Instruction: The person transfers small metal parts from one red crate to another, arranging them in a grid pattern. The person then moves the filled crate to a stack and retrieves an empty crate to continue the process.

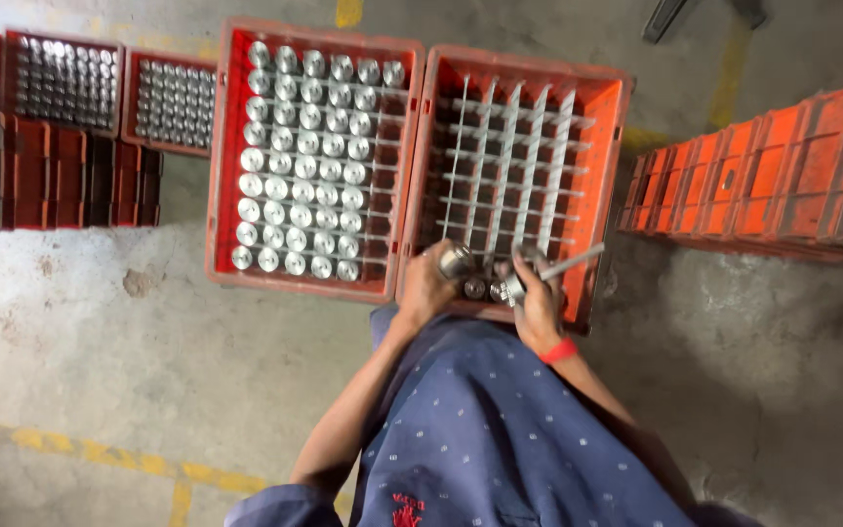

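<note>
Steel shines between the fingers of the left hand point(425, 288), which are curled tight round a short cylinder point(457, 261), its bright end turned up. Just beside it, the right hand point(539, 304) is closed on a thin metal rod point(571, 263) that slants up and away past the knuckles, with a small metal part point(513, 288) at the fingertips; how that part is gripped cannot be told. A red band point(559, 350) circles the right wrist. Between the two hands, two more cylinders point(480, 288) stand in the near cells of the grid crate point(609, 166), orange, its far cells bare. Touching that crate, beyond the left fingers, is the full crate point(221, 176), packed with rows of cylinders. Farther off to the left sit two smaller trays point(125, 93) of parts on dark stacks point(51, 176). Well off from the right fingers, orange crates point(792, 176) lie on the concrete floor point(100, 332).
</note>
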Tool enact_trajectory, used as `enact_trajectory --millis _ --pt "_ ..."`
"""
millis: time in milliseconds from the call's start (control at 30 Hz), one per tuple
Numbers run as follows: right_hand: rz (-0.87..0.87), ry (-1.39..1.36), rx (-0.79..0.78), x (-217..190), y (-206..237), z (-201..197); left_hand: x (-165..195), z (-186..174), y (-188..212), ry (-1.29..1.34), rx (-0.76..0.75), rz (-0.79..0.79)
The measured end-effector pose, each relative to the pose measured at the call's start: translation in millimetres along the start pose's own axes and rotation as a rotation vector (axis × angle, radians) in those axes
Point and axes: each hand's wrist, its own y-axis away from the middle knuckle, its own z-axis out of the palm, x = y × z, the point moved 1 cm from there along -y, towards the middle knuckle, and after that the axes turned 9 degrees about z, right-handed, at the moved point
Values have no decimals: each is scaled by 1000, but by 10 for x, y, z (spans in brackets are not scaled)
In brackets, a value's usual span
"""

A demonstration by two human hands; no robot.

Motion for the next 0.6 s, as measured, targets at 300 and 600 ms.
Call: enact_trajectory --millis 300,600 --pt "-75 97 -307 -211 60 283 162 407 347 64 -238 -161" --pt "-173 207 -319 -103 41 47 166 583 333 -48 -372 -160"
